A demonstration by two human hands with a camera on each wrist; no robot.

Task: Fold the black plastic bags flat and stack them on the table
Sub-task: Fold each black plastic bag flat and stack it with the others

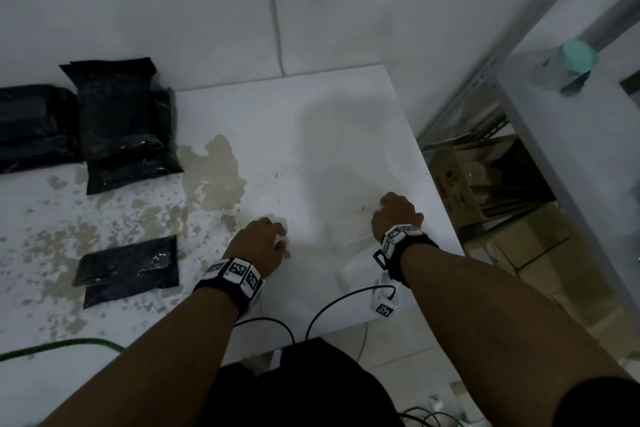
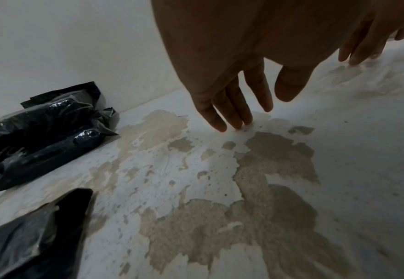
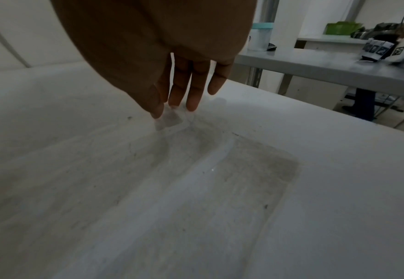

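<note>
The left hand [image 1: 258,246] has its fingers [image 2: 222,113] stretched nearly straight, tips touching the worn white table [image 1: 311,135], holding nothing. The right hand [image 1: 394,215] likewise reaches down with extended fingers [image 3: 193,90], tips touching the tabletop; whether they pinch anything I cannot tell. Left of the left fingers lies one folded black bag [image 1: 128,270]. Farther beyond them, by the wall, sits a stack of black bags [image 1: 121,121].
</note>
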